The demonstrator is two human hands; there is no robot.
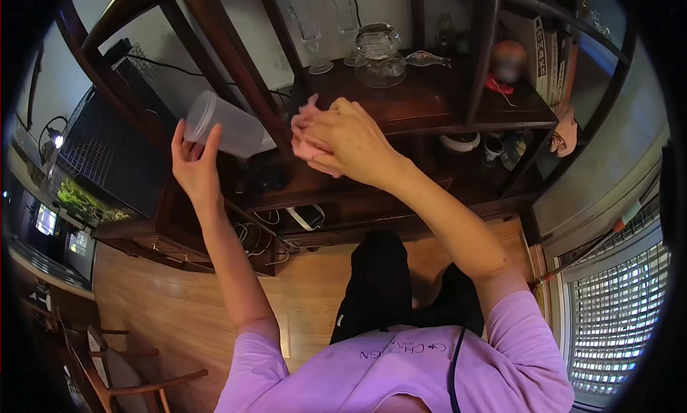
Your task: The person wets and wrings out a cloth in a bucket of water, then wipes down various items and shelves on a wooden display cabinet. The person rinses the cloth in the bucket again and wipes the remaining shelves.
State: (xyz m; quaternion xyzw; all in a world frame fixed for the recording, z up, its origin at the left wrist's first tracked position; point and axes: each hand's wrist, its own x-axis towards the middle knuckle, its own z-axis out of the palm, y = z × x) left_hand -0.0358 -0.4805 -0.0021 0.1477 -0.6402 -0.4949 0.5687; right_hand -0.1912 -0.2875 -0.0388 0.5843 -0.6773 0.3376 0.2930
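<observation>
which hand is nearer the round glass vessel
Right hand, in front of the glass vessel and slightly left; the left hand, holding the plastic container, is farther left.

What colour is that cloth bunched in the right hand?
The cloth is pink; it shows best in the head view.

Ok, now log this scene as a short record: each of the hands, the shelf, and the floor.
Left hand: fingers around the ribbed end of a tilted clear container
Right hand: gripping a crumpled pink cloth
Shelf: dark wood, bearing a glass pot and tall glasses
Floor: light wood
</observation>
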